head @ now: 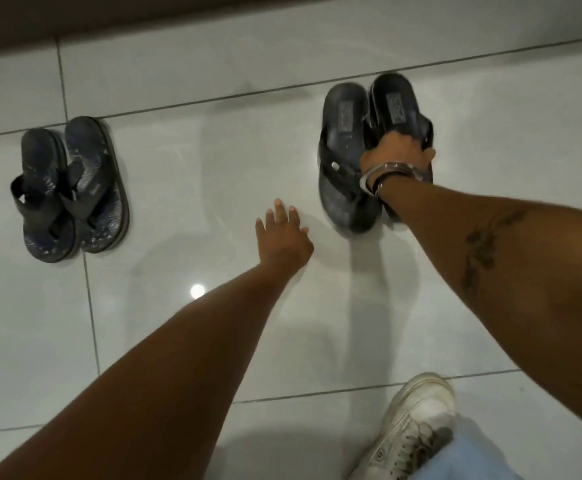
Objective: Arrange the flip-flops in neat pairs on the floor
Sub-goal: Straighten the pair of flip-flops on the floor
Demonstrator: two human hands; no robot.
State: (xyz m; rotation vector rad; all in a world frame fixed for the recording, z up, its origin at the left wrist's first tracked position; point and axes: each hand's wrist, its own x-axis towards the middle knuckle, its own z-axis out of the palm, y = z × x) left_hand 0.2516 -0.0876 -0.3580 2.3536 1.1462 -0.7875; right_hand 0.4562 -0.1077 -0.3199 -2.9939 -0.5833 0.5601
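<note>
1. Where your right hand (398, 150) comes down, it covers the strap area of the right-hand flip-flop of the black pair (372, 150); your fingers curl over that strap, though the grip itself is hidden under the hand.
2. That pair lies side by side on the white tiled floor (213, 168), the two flip-flops touching, heels toward the wall.
3. A metal bangle (391, 169) sits at your right wrist and hides part of both soles.
4. Your left hand (284, 233) is just beside the pair, fingers spread, holding nothing; you cannot tell whether it touches the tile.
5. Well apart to the left is the blue patterned pair (71, 192), sides overlapping slightly, straps crossing.
6. A white sneaker (417, 424) and pale denim leg (469, 459) are cut off at the bottom edge.
7. A dark band (109, 15) along the top is too blurred to identify.
</note>
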